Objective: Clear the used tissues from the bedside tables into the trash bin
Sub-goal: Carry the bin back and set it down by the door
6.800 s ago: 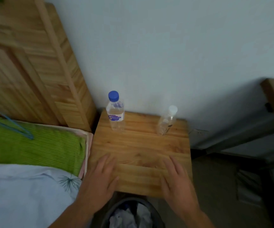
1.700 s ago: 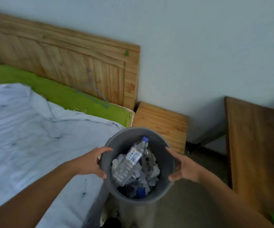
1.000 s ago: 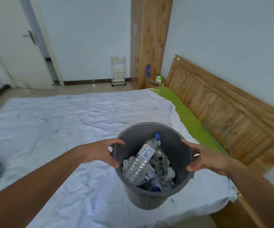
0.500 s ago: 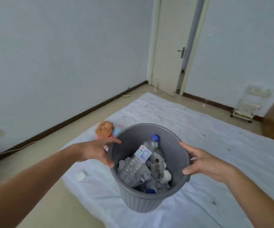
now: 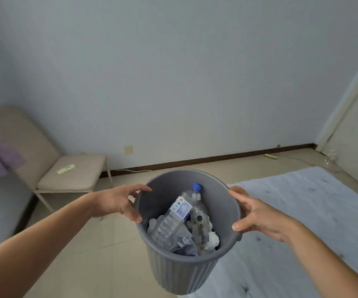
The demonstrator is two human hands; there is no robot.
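I hold a grey ribbed trash bin (image 5: 184, 274) in the air in front of me, above the floor. My left hand (image 5: 117, 202) grips its left rim and my right hand (image 5: 257, 218) grips its right rim. Inside lie a clear water bottle with a blue cap (image 5: 174, 216), a second smaller clear bottle (image 5: 199, 226) and crumpled white tissues (image 5: 212, 238). No bedside table is in view.
A beige padded chair (image 5: 70, 175) with a small flat item on its seat stands at the left by the wall. A pale sheet-covered bed (image 5: 302, 211) lies at the right. A door frame (image 5: 345, 117) is at the far right. Tiled floor lies below.
I have turned further left while carrying the bin; the door has slid to the right edge and a chair has come into view. Both hands keep their hold on the rim.
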